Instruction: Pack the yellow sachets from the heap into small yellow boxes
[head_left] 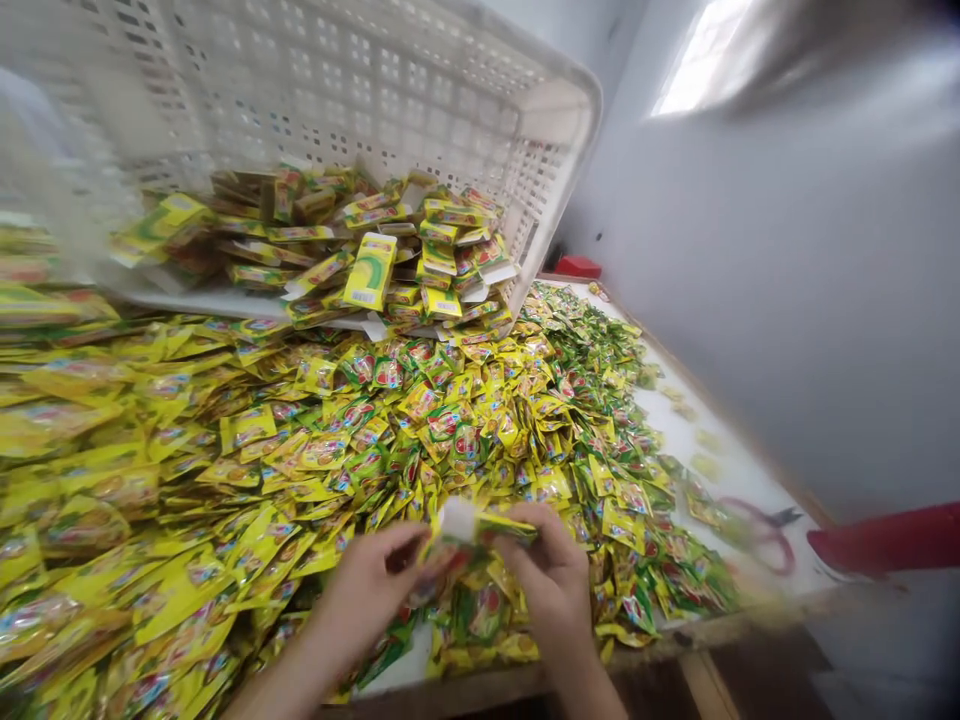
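Note:
In front of me, over the heap, both hands meet around a small yellow carton [457, 525] with a raised white flap; motion smears it. My left hand [375, 575] is closed, its thumb and fingertips pinching the carton's left side. My right hand [551, 565] is closed too, the fingers and thumb gripping the yellow-green part at the right. Whether a sachet is also between the fingers I cannot tell. Below and around the hands lie many small yellow and green sachets [465, 440] in a loose heap.
A white perforated plastic basket [555, 110] lies tipped on its side behind the heap, with many small yellow cartons [371, 270] inside. Scissors with pinkish handles [780, 545] lie near the table's right edge. A red object [892, 540] is beside them. A wall [750, 300] stands at right.

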